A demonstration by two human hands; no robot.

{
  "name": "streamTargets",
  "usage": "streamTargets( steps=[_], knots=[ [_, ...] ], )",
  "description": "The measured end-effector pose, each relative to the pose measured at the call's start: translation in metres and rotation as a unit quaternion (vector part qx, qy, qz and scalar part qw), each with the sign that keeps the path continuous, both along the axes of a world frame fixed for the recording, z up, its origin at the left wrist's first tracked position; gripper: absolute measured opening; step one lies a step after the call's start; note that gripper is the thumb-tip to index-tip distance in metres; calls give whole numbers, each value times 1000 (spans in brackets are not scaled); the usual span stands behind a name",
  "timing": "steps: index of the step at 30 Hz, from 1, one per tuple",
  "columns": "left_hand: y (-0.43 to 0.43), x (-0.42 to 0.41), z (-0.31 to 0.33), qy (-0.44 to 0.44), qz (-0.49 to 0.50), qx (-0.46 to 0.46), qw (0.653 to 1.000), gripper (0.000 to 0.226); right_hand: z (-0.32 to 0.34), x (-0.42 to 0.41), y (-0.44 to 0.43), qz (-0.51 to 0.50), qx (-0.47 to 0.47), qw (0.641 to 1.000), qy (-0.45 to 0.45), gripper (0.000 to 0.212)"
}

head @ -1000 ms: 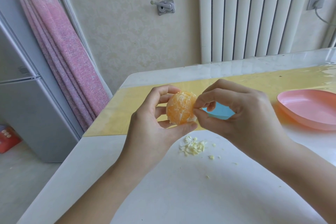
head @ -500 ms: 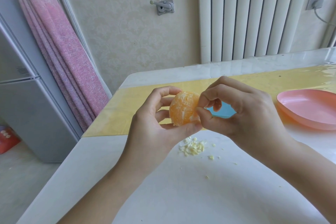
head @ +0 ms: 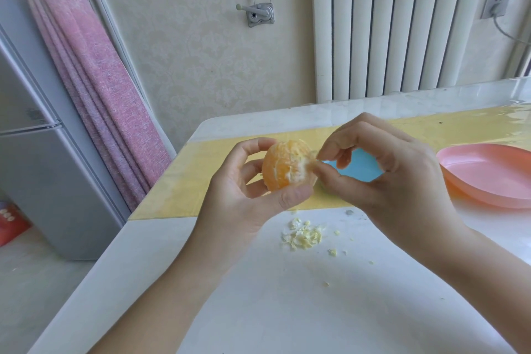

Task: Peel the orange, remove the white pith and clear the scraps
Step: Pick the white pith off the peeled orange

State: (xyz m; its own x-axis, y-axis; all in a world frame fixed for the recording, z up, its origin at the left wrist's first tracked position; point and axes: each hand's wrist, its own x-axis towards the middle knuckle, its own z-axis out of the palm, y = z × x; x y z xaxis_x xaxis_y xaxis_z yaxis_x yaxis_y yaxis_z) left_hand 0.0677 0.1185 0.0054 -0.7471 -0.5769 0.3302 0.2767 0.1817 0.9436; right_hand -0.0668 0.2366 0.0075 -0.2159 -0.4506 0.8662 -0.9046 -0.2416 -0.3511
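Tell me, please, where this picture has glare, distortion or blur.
Head view: glare lies on the table at its far right edge; the wide lens makes the fridge lean; the orange in the left hand, the right hand pinching its pith, and the pith scraps look sharp; shadows are soft.

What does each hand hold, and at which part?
The left hand grips the peeled orange by its left side and underside; the right hand pinches pith on its right side.
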Motion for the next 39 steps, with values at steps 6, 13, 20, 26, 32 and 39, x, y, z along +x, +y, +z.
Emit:
streamTargets(
  steps=[6,13,20,26,32,39],
  knots=[
    [0,1,0,21,9,-31,999,67,2,3,2,25,-4,998,-53,16],
    [-2,0,-1,42,10,-64,997,63,2,5,2,70,10,994,-80,9],
    [-4,0,-1,40,-3,-98,994,60,4,3,4,75,51,995,-36,5],
    [-2,1,-1,24,19,-89,996,58,-2,4,0,71,54,996,-19,5],
    [-4,1,1,18,30,-83,996,61,-2,6,0,49,14,998,-33,10],
    [-2,2,0,26,57,-110,992,59,-5,8,-2,39,-1,999,-32,16]
  ],
)
